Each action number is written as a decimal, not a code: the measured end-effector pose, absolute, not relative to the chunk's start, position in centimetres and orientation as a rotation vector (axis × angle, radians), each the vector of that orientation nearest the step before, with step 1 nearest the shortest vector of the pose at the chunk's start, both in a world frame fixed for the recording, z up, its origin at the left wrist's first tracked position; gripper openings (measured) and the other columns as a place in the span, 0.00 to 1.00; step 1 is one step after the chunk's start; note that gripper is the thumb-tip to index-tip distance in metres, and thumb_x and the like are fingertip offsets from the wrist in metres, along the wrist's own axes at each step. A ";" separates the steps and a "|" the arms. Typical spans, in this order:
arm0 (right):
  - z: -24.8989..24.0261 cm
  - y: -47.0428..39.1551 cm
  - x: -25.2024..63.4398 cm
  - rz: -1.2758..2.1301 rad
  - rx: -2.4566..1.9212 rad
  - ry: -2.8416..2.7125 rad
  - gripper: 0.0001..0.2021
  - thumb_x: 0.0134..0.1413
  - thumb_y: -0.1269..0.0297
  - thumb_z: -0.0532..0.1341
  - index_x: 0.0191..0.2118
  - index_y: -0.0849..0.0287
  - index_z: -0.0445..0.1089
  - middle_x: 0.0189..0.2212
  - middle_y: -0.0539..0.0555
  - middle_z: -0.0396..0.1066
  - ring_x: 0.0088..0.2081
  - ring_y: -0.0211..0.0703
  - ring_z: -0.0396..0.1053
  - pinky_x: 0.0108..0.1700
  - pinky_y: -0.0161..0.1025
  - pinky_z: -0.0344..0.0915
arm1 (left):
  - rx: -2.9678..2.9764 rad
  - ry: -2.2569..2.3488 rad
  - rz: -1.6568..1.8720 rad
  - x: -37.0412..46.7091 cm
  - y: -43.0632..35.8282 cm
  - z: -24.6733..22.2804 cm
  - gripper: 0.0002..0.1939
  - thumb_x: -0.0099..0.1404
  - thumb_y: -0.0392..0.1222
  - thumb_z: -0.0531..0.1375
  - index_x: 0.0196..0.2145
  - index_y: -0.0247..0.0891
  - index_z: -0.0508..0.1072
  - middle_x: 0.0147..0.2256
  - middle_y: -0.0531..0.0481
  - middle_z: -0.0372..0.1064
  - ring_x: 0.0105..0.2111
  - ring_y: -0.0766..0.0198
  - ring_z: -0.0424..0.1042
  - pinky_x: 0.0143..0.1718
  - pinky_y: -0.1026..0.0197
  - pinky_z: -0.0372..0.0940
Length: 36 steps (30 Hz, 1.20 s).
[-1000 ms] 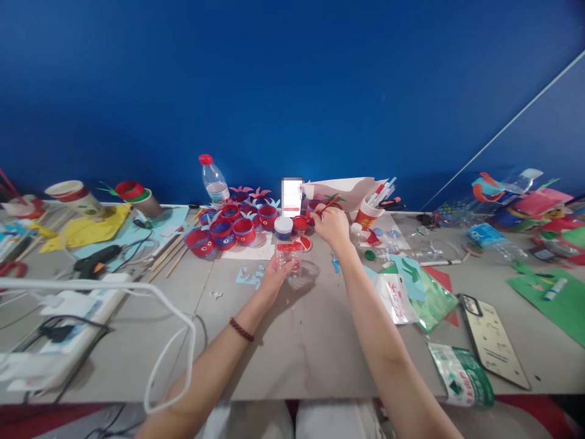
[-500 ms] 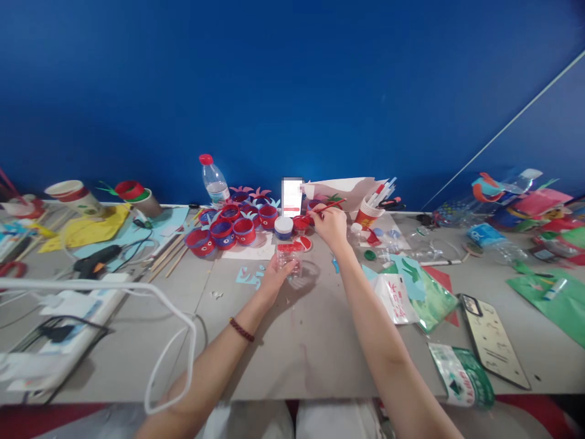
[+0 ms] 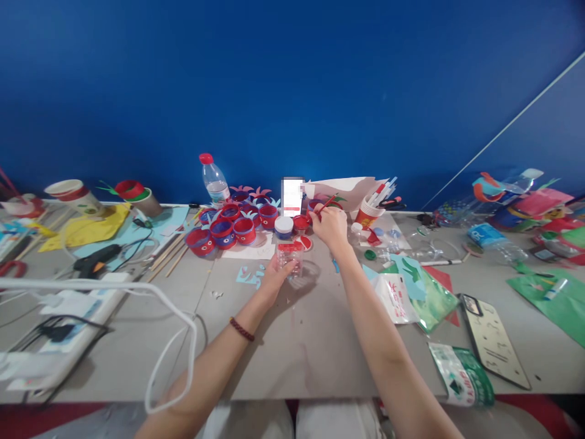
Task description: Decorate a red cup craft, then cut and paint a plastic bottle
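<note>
My left hand [image 3: 275, 275] is closed around a clear plastic bottle section [image 3: 289, 261] with red paint along its upper rim. Between the fingers of my right hand [image 3: 329, 223] is a thin red paintbrush [image 3: 328, 203], its handle slanting up to the right; its tip is hard to make out. Just left of those fingers stands an open jar of red paint [image 3: 301, 223]. A white-lidded jar of blue paint [image 3: 284, 227] is beside it, and a red-smeared lid [image 3: 303, 244] lies in front.
Several red and blue rings with paper leaves [image 3: 223, 233] cluster at the left, before a red-capped bottle [image 3: 214, 178]. A paper cup of pens [image 3: 369, 212] stands right. A phone [image 3: 494, 341], green packet [image 3: 462, 375], glue gun [image 3: 95, 261] and power strip [image 3: 73, 332] lie around.
The paintbrush has tipped steeper, and its shaft no longer stretches across the red paint jar. My right hand has shifted slightly left. My left hand and the bottle section have hardly moved.
</note>
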State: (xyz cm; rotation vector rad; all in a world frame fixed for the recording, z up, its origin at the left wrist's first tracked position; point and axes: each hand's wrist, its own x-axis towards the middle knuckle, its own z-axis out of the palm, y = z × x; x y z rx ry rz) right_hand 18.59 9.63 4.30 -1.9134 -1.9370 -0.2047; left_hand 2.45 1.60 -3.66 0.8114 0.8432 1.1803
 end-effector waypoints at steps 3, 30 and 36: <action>4.7 9.4 18.5 -0.171 -1.906 -1.911 0.15 0.62 0.60 0.52 0.39 0.63 0.74 0.34 0.62 0.77 0.40 0.51 0.72 0.41 0.40 0.59 | 0.834 0.824 1.177 2.4 1.6 -3.5 0.20 0.51 0.46 0.70 0.41 0.39 0.74 0.35 0.46 0.76 0.36 0.58 0.75 0.41 0.56 0.66; 4.3 9.7 18.8 -0.105 -1.871 -1.856 0.16 0.61 0.58 0.54 0.38 0.61 0.76 0.33 0.60 0.77 0.38 0.50 0.72 0.41 0.40 0.60 | 0.841 0.843 1.173 2.5 1.6 -3.6 0.22 0.49 0.48 0.71 0.40 0.39 0.73 0.35 0.46 0.76 0.36 0.58 0.75 0.41 0.55 0.66; 5.3 9.4 19.4 0.062 -1.772 -1.617 0.14 0.59 0.58 0.54 0.36 0.61 0.74 0.31 0.59 0.77 0.36 0.51 0.73 0.41 0.42 0.64 | 0.846 0.821 1.170 2.2 1.5 -3.3 0.19 0.51 0.47 0.70 0.40 0.40 0.73 0.35 0.46 0.75 0.36 0.57 0.74 0.40 0.56 0.65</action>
